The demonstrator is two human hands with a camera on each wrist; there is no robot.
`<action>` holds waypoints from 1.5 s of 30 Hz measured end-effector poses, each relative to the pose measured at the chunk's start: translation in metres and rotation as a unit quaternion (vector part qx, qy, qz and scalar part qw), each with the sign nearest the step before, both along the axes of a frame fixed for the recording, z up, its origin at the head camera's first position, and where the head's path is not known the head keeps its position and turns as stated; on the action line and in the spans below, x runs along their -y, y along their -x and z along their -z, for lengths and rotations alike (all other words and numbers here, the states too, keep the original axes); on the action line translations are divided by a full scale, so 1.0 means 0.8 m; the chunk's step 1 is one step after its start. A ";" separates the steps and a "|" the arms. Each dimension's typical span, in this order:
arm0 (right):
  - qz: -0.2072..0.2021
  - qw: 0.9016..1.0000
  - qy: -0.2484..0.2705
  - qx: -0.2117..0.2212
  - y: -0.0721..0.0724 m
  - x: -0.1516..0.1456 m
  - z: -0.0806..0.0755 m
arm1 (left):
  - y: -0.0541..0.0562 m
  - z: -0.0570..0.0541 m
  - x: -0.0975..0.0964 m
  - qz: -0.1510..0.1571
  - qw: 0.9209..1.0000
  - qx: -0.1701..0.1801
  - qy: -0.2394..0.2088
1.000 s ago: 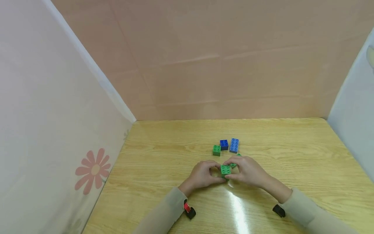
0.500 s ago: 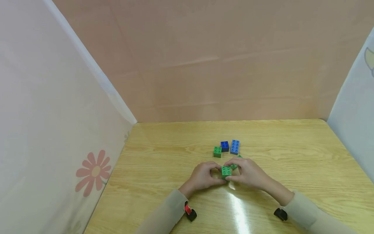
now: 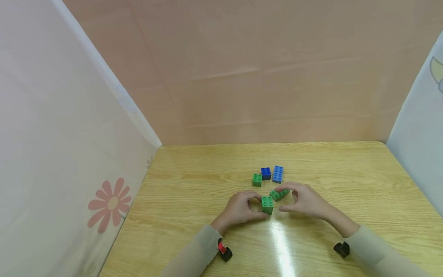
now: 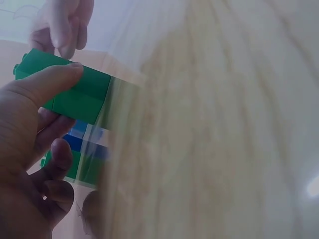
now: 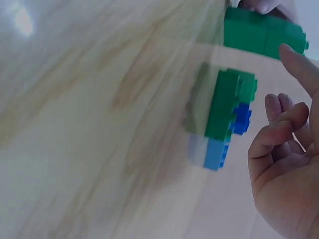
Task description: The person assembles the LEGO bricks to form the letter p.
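Observation:
A stack of green building bricks, studs up, stands on the table with my left hand pinching it between thumb and fingers. In the left wrist view my thumb lies across the stack, where a seam between bricks shows. My right hand is just right of the stack, thumb and forefinger apart, holding nothing. Its fingers reach over a long green brick, partly covering it; whether they touch it I cannot tell. The right wrist view shows the right hand with loosely bent fingers, beside the long green brick.
Behind the hands lie a small green brick, a dark blue brick and a long lighter blue brick. The wooden table meets a tan backdrop at the rear and a white side sheet on the left.
My right hand has let go of the green stack and moved a little to the right, uncovering more of the long green brick. The left hand stays in place with its grip.

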State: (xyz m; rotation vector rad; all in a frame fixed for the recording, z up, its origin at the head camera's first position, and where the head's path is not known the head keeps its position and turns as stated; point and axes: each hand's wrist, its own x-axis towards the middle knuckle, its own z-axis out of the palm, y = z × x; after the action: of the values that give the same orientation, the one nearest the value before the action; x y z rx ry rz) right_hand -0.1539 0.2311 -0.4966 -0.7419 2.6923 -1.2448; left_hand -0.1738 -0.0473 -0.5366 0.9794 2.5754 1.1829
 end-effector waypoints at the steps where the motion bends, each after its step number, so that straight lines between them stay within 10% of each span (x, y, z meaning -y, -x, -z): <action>1: 0.005 1.000 0.001 0.005 0.001 -0.003 0.001 | 0.000 0.000 0.000 0.000 1.000 0.002 -0.004; 18: 0.055 0.998 -0.026 0.033 0.029 -0.030 0.018 | 0.000 -0.007 0.000 -0.001 0.999 0.011 -0.041; 45: -0.009 0.997 -0.070 0.029 0.059 -0.031 0.031 | 0.001 -0.005 -0.001 -0.003 0.999 0.001 -0.052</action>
State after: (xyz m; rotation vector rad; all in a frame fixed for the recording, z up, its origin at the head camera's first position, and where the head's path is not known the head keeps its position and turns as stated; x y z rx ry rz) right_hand -0.2012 0.2556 -0.5214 -0.6994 2.6848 -1.0430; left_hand -0.1749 -0.0468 -0.5324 0.9920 2.5398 1.3292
